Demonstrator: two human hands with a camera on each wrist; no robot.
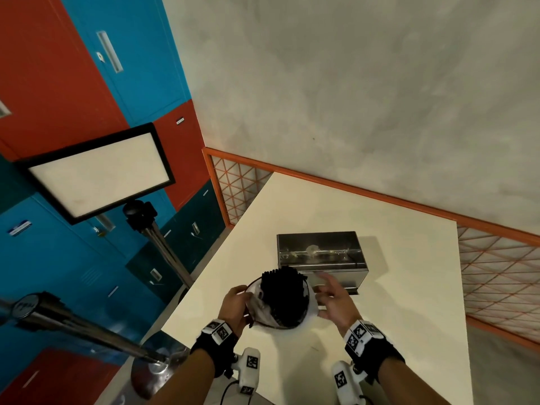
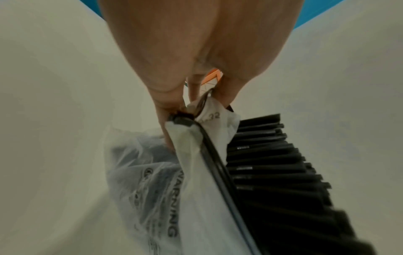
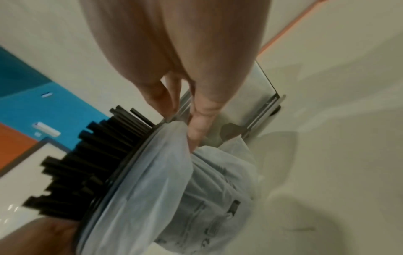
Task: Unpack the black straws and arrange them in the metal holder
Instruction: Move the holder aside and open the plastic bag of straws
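A bundle of black straws (image 1: 285,296) stands out of an opened clear plastic bag (image 1: 260,309) just above the white table (image 1: 394,287). My left hand (image 1: 235,302) pinches the bag's left rim, and the left wrist view shows its fingers (image 2: 172,110) clamped on the black zip edge beside the straws (image 2: 272,163). My right hand (image 1: 327,296) is at the bag's right side with fingers spread, and its fingertips (image 3: 196,131) touch the bag (image 3: 174,189) without gripping it. The metal holder (image 1: 321,252), an open steel box, sits just behind the straws (image 3: 91,163).
An orange mesh fence (image 1: 496,273) borders the table's far and right sides. A light panel (image 1: 99,173) on a stand and a metal pole (image 1: 58,317) stand left of the table, in front of blue and red lockers (image 1: 58,83).
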